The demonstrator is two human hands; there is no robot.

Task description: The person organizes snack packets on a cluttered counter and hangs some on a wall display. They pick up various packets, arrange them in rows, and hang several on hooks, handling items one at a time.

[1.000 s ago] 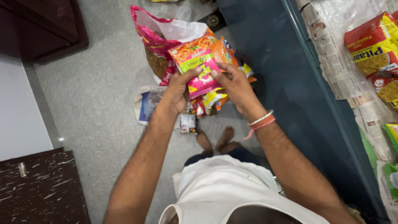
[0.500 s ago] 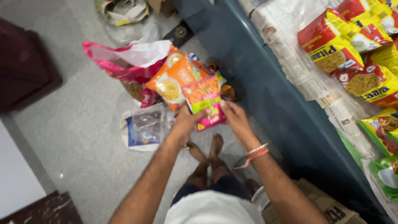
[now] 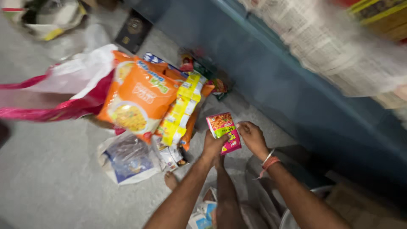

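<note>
Both hands gripped one small pink packet [image 3: 223,132] low over the floor [image 3: 51,178]: left hand [image 3: 213,145] fingers wrapped its lower edge, right hand [image 3: 251,137] pinched its side, steadying it beside the orange packs [image 3: 137,99] spilling from a pink bag [image 3: 63,95].

One camera only — it rides on the person's head and looks steeply down past both forearms to the grey floor [image 3: 46,182]. It sits close to the hands, a little farther from the packets [image 3: 140,99] on the ground. The blue counter front [image 3: 296,85] runs slantwise across the upper right — blurred, as the top edge is.
</note>
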